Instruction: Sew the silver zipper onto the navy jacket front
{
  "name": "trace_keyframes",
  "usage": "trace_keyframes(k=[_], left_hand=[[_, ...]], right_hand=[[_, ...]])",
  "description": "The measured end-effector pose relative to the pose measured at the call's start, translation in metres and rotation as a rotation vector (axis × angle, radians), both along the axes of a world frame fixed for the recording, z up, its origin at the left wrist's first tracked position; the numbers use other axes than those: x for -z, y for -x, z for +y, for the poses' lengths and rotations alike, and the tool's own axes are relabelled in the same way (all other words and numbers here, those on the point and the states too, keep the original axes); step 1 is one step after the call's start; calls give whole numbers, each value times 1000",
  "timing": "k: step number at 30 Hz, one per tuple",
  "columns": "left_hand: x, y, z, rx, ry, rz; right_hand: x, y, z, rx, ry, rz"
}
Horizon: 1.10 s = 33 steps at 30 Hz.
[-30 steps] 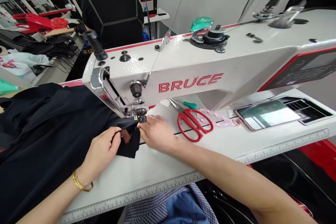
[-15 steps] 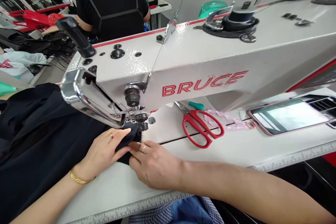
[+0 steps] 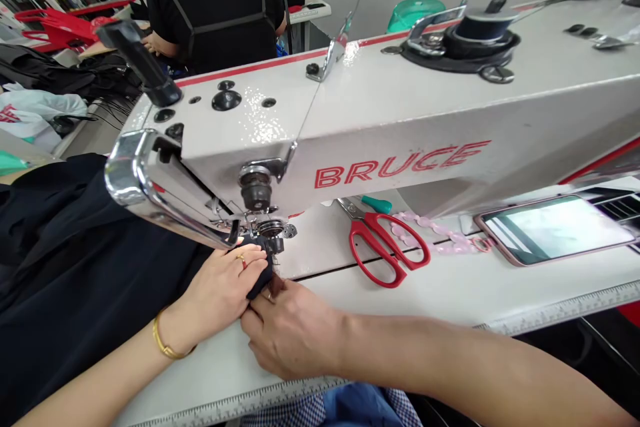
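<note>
Dark navy fabric (image 3: 115,273) is spread over the left of the sewing table, and its right end lies beside the presser foot area (image 3: 275,247) of a white sewing machine (image 3: 380,113). My left hand (image 3: 220,287), wearing a gold bangle, is closed over that end, fingers bent across the cloth and thumb side low. Close in front of the needle, my right hand (image 3: 295,333) pinches the fabric's near edge. Its fingertips are partly hidden by the hand itself. Both hands almost touch each other at the cloth.
Red-handled scissors (image 3: 390,247) lie under the machine arm, near a teal-handled tool (image 3: 377,204). A phone (image 3: 555,230) with a pink bead strap (image 3: 445,240) rests to the right. A ruler tape (image 3: 530,313) runs along the front edge. Another person (image 3: 215,7) sits beyond the machine.
My left hand has shifted right and its fingers have curled over the fabric end. The right hand has moved slightly nearer to me. The camera view has shifted a little.
</note>
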<state>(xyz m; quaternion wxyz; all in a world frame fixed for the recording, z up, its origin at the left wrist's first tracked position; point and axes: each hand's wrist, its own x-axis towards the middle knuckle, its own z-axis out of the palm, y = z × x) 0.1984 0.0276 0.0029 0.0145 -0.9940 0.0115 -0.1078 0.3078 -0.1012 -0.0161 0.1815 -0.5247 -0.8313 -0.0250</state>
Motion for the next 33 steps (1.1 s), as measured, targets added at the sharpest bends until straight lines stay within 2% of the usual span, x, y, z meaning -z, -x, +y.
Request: trace_keyframes(k=[4,6,8,11,15,23,25,27,30,33], left_hand=[[13,12,3,-19,109,-27],[17,17,2,-4,131,-26],[19,19,2,-9,132,-26],[21,19,2,-15,124,-35],[22,16,7,16,150,-50],[20,8,14,-19,186,-32],[18,7,17,-86,254,-44],[14,4,21,-207,381,-39],[6,0,29,-417,575,15],[2,-4,32,-476,600,-16]], right_hand=[[-2,-13,3,-59,14,120],[-3,-23,8,22,13,217],[-5,-32,14,189,11,274],[-6,-40,22,328,57,239],[-6,-40,26,345,125,145],[-4,-42,30,407,120,124],[-3,-43,29,424,96,184],[-2,-42,26,429,71,245],[0,-37,21,341,47,231],[1,-31,17,262,76,138]])
